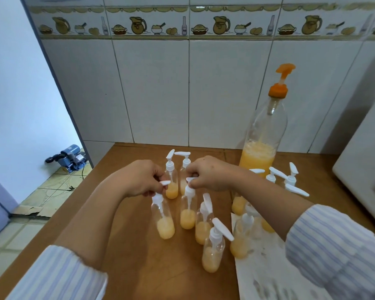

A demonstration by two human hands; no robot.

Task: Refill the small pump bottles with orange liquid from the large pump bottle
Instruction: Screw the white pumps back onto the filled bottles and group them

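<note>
Several small clear pump bottles with white pumps stand on the brown table [139, 267], each partly filled with orange liquid. My left hand [139, 178] pinches the white pump head of one small bottle [164, 221]. My right hand [210, 173] pinches the pump head of the neighbouring small bottle [187, 213]. The large clear bottle [261, 148] with an orange pump stands at the back right, about a third full of orange liquid. More small bottles [212, 250] stand nearer to me and under my right forearm.
A stained white paper sheet [266, 276] lies on the table at the right under some bottles. A white appliance [364, 176] stands at the far right. The tiled wall is behind. A blue water pump [70, 158] sits on the floor beyond the table's left edge.
</note>
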